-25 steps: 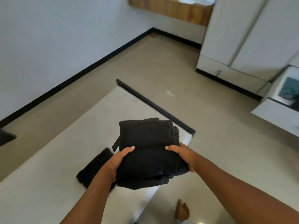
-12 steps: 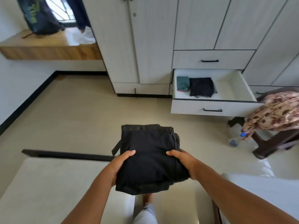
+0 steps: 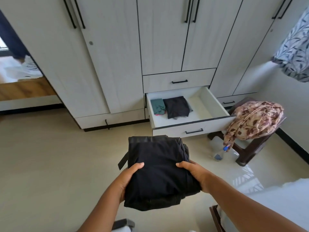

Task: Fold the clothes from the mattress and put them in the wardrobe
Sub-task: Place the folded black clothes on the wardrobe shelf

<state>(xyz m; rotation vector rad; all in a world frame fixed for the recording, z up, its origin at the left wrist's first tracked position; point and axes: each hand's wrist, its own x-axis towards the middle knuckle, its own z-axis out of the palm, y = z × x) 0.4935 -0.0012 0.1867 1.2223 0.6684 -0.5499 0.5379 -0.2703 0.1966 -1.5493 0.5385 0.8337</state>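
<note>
**Folded black garment held in front of the open wardrobe drawer**

A wide stretch of bare beige floor (image 3: 50, 164) lies between the person and the wardrobe (image 3: 117, 64), with nothing on it along the straight path to the open drawer (image 3: 215, 104). The drawer juts out from the wardrobe front at low level; its front panel with a black handle faces the person. To the right the way is tighter: a dark wooden stool (image 3: 250, 148) stands just beside the drawer's right corner, with a floral cloth bundle (image 3: 255, 119) piled on it and a clear plastic bottle (image 3: 222, 151) with a blue cap lying on the floor at its foot. The white mattress edge (image 3: 275, 198) fills the lower right corner.

The folded black garment (image 3: 158, 169) is a thick, roughly square stack, held level above the floor, short of the drawer. A loose black strap hangs from its left side. The left hand (image 3: 128, 178) and right hand (image 3: 194, 173) clamp its two sides, thumbs on top, fingers underneath.

Inside the drawer a teal folded cloth (image 3: 158, 106) lies at the left, touching a black folded cloth (image 3: 177, 107) beside it; the right half of the drawer is bare.

No writing is legible.
</note>
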